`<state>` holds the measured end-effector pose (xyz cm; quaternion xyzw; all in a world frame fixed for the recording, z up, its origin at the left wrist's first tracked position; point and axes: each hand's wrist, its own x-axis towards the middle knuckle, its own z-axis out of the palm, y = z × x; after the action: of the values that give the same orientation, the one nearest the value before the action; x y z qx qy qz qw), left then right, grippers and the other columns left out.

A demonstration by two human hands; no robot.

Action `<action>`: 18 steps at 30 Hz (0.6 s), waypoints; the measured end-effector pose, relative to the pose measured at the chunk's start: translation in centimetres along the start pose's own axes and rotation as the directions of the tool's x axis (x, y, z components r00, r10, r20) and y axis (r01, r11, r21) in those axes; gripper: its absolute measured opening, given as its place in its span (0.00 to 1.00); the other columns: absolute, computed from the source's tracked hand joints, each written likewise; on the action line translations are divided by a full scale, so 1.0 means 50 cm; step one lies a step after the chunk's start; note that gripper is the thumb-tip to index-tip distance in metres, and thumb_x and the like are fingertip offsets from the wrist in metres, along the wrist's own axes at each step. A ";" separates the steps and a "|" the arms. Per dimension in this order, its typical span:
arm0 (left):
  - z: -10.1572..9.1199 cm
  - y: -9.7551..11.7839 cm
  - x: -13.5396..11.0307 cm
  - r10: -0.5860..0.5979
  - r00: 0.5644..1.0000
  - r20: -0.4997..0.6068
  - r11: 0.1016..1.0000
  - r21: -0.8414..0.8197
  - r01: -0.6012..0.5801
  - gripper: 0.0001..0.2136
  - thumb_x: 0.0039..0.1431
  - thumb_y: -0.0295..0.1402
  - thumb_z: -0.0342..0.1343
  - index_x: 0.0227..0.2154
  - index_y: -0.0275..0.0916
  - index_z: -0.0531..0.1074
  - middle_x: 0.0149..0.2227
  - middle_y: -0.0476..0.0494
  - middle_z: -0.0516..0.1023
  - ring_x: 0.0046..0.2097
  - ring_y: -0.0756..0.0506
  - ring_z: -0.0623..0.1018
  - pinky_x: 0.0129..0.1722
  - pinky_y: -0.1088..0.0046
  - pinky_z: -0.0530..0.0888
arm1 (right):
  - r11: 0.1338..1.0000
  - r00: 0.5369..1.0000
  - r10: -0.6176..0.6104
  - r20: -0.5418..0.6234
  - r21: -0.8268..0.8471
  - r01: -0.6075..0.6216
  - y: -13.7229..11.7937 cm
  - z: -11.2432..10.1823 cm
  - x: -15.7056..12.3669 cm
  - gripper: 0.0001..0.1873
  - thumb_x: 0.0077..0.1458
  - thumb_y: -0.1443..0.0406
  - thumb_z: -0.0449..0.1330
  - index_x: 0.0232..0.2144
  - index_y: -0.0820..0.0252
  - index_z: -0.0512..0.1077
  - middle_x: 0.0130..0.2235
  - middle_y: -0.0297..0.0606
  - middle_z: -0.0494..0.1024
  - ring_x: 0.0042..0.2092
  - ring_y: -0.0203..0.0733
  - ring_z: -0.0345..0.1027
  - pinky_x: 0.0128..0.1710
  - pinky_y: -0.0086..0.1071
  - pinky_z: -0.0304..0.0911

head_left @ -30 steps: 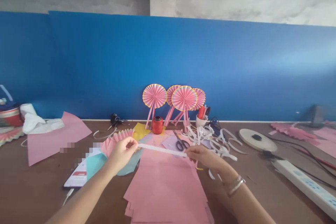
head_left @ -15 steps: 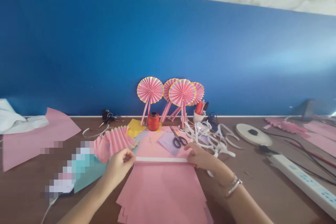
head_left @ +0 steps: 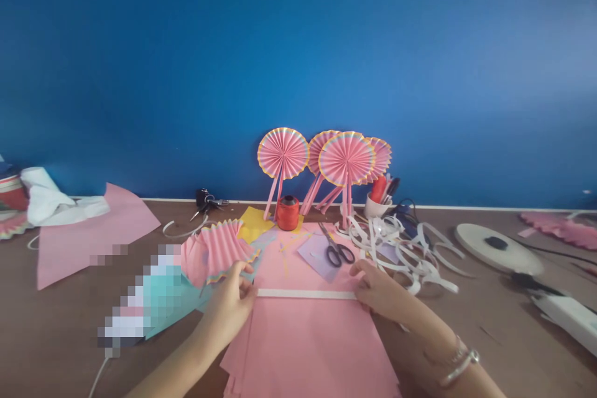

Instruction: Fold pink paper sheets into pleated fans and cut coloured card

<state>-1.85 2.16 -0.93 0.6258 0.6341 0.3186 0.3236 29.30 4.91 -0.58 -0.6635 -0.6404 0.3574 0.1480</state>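
Note:
A sheet of pink paper [head_left: 312, 342] lies in front of me on a stack of similar sheets. A narrow white strip [head_left: 305, 293], perhaps tape, runs straight across its far edge. My left hand [head_left: 237, 292] is closed on the left corner, thumb and fingers pinched at the strip's end. At the opposite corner, my right hand [head_left: 379, 289] pinches the same edge, its fingertips partly hidden. Just beyond the right hand, black-handled scissors [head_left: 339, 254] rest on a lilac paper piece [head_left: 319, 264]. A pleated pink paper [head_left: 212, 249] lies beyond the left hand.
Pink pleated paper fans [head_left: 283, 154] lean against the blue panel [head_left: 186, 74]. A red thread spool [head_left: 288, 214] stands before them. Curled white strips [head_left: 410, 249] are heaped right, near a pale round lid [head_left: 480, 247] and a power strip [head_left: 566, 317]. Pink paper [head_left: 84, 242] lies left.
The view has shifted left and tilted down, so things appear farther right. Both hands keep their pinch at the ends of the white-edged pink paper, which looks slightly flatter.

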 end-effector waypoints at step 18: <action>0.000 0.019 -0.003 0.068 0.996 -0.054 0.970 0.236 -0.054 0.08 0.52 0.30 0.45 0.37 0.43 0.61 0.25 0.52 0.76 0.29 0.44 0.78 0.28 0.72 0.65 | 0.998 0.999 0.041 -0.034 -0.056 -0.043 -0.008 0.004 -0.004 0.18 0.42 0.76 0.51 0.37 0.57 0.62 0.18 0.25 0.68 0.24 0.36 0.64 0.25 0.27 0.49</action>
<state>-1.30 2.02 -0.14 0.6687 0.6574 0.2706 0.2180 28.88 4.74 -0.38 -0.6865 -0.6339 0.3309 0.1321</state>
